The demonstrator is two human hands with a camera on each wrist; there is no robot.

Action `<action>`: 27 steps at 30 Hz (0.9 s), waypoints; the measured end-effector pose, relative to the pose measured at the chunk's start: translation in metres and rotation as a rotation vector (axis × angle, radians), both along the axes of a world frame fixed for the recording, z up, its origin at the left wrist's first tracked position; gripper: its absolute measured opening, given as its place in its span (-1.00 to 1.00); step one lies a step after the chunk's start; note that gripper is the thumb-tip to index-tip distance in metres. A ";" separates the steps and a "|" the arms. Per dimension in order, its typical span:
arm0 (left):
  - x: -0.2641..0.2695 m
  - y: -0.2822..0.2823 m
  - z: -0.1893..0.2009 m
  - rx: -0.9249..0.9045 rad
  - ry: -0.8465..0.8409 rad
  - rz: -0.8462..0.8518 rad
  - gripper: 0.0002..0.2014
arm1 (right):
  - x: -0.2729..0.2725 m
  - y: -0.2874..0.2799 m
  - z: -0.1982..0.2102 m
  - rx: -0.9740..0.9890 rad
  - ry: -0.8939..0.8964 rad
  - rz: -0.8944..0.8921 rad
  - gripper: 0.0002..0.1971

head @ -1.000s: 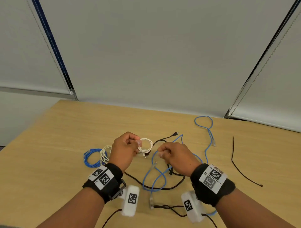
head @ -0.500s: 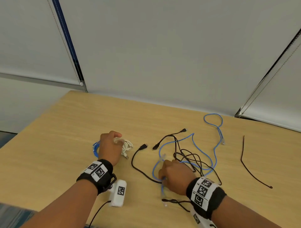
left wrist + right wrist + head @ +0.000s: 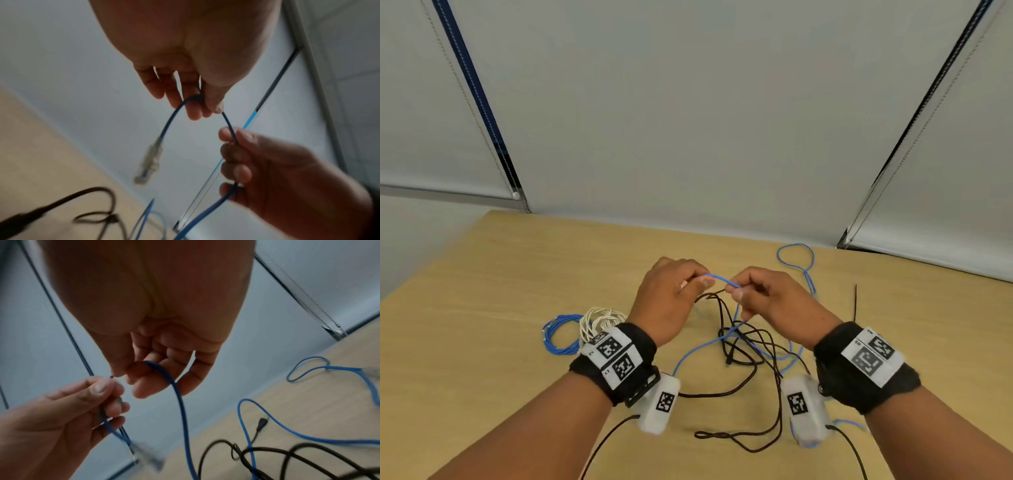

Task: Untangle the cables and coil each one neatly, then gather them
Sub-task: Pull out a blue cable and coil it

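Both hands, left hand [image 3: 666,301] and right hand [image 3: 774,303], pinch the thin blue network cable [image 3: 722,281] mid-frame, lifted clear of the tangled black cords [image 3: 750,342]. Probably starting its coil.

two coiled cables [image 3: 571,329] lie on the table [image 3: 482,342], left of the tangled cables [image 3: 750,346].

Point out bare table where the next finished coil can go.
Bare wood lies left of the blue coil and white coil, and along the table's far edge. Crowded: the black cable and blue cable tangle.
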State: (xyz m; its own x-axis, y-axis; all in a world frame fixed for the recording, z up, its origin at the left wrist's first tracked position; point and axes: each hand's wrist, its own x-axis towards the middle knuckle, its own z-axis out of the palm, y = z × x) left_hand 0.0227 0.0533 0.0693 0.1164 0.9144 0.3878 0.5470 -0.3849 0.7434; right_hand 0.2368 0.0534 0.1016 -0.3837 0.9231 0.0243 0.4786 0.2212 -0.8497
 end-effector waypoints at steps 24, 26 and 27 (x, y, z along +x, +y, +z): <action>0.030 0.009 0.097 -0.245 -1.316 -0.450 -0.73 | -0.005 -0.016 -0.004 -0.385 0.445 0.048 -0.74; 0.028 0.018 0.097 -0.117 -1.164 -0.164 -0.79 | -0.007 -0.023 -0.008 -0.360 0.394 0.083 -0.81; 0.027 0.021 0.095 -0.069 -1.058 -0.034 -0.82 | -0.006 -0.024 -0.007 -0.327 0.363 0.089 -0.84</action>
